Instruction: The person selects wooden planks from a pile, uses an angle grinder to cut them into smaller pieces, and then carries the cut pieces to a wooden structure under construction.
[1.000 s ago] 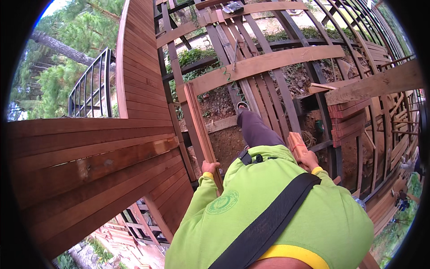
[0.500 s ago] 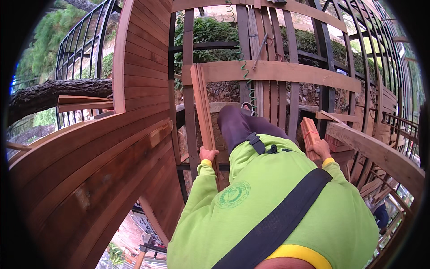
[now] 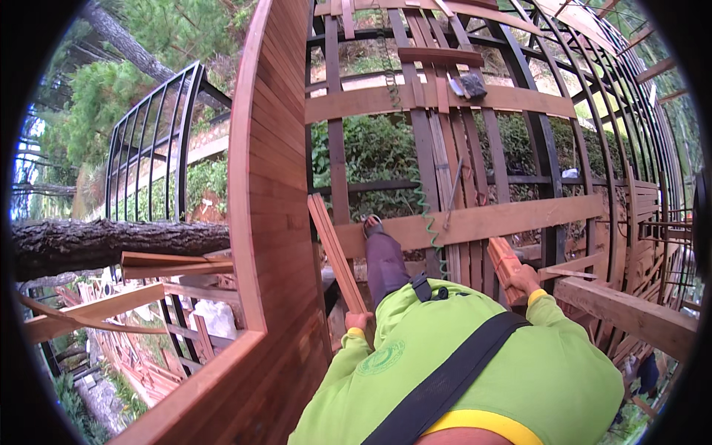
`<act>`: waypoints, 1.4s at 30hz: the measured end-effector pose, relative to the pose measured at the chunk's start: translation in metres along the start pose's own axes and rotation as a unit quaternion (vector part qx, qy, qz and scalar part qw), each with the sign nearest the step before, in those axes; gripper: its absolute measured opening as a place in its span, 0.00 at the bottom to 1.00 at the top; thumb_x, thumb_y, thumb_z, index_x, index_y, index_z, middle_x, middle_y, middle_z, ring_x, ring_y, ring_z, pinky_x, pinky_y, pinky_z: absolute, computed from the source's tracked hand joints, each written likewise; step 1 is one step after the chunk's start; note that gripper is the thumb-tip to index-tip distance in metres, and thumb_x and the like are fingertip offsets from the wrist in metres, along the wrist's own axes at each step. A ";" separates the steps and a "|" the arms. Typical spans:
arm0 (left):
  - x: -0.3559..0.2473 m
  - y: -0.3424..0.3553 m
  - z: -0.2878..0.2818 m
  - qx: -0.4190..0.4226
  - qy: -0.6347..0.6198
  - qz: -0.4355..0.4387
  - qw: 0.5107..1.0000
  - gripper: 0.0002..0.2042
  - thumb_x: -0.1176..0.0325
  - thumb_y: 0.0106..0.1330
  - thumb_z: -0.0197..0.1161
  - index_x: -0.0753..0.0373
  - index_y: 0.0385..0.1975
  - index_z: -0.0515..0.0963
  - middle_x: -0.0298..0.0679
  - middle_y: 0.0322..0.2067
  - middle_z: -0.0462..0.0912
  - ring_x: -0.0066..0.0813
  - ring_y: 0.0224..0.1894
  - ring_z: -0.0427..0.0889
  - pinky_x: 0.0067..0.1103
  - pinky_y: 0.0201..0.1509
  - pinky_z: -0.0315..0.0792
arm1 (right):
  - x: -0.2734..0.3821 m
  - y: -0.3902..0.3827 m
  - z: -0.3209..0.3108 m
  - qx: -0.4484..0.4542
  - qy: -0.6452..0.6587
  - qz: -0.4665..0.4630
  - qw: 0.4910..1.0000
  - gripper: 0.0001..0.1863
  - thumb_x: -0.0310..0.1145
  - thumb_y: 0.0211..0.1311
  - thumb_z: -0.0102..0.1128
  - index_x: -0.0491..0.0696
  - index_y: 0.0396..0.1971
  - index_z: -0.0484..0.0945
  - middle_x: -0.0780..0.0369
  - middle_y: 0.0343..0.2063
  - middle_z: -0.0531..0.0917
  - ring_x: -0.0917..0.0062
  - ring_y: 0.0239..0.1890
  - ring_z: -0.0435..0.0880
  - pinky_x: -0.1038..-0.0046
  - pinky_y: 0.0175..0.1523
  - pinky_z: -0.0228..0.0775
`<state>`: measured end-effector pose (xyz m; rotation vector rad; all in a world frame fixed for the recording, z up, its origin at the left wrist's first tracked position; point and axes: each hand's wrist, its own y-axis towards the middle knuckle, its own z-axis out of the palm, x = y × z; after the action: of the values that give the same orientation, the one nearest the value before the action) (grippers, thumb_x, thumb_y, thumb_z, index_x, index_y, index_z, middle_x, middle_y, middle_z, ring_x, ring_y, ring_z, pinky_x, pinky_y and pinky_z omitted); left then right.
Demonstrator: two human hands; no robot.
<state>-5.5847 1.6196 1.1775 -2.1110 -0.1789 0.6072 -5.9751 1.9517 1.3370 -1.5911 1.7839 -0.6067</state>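
My left hand [image 3: 359, 320] is closed round the near end of long, reddish wooden boards [image 3: 337, 256], which slope up and away beside the panelled wall. In my right hand [image 3: 523, 279] is a bundle of shorter wooden strips [image 3: 501, 256], gripped from its right side and pointing forward. The two hands are well apart, on either side of my body. My sandalled foot [image 3: 372, 225] is at the left part of a wide cross plank [image 3: 475, 226].
A tall wooden-slat wall [image 3: 274, 185] runs along the left, with a tree trunk [image 3: 119, 243] beyond it. Gaps show between the floor joists ahead. A green coiled hose [image 3: 426, 208] and a thin metal bar [image 3: 452, 196] lie there. A thick beam [image 3: 630, 304] juts in at right.
My body has moved forward over the joists, and a foot now shows at the cross plank. Both hands still carry their wood. More of the area beyond the wall has come into view.
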 end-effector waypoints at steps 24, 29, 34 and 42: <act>-0.548 0.220 -0.148 0.044 -0.123 0.065 0.989 0.17 0.79 0.34 0.62 0.73 0.30 0.76 0.42 0.28 0.82 0.30 0.24 0.77 0.24 0.27 0.70 | 0.380 0.215 -0.158 0.080 0.141 0.025 0.986 0.35 0.46 0.37 0.71 0.40 0.46 0.80 0.49 0.49 0.81 0.58 0.54 0.79 0.65 0.58 0.70; -0.637 0.336 -0.145 0.002 0.005 0.061 0.998 0.25 0.71 0.31 0.72 0.73 0.34 0.74 0.46 0.29 0.81 0.40 0.30 0.82 0.29 0.34 0.77 | 0.533 0.285 -0.350 0.067 0.084 -0.005 0.994 0.46 0.51 0.25 0.78 0.38 0.48 0.79 0.49 0.50 0.80 0.60 0.53 0.80 0.66 0.58 0.71; -0.737 0.427 -0.143 0.102 -0.066 0.085 0.989 0.23 0.69 0.35 0.72 0.72 0.34 0.76 0.46 0.30 0.83 0.38 0.30 0.83 0.28 0.32 0.76 | 0.645 0.391 -0.497 -0.108 0.348 -0.111 0.925 0.47 0.46 0.22 0.80 0.28 0.44 0.75 0.44 0.43 0.81 0.58 0.47 0.82 0.66 0.51 0.74; -0.911 0.439 -0.165 0.143 -0.148 0.133 0.970 0.14 0.74 0.39 0.66 0.72 0.28 0.75 0.43 0.21 0.81 0.33 0.22 0.81 0.26 0.29 0.75 | 0.762 0.348 -0.701 0.040 0.690 -0.263 0.673 0.26 0.37 0.43 0.72 0.33 0.38 0.77 0.56 0.26 0.83 0.74 0.22 0.83 0.75 0.29 0.78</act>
<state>-6.3388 0.9275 1.2233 -1.7698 0.0287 1.0446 -6.7558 1.1935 1.4283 -1.6139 2.0128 -2.6792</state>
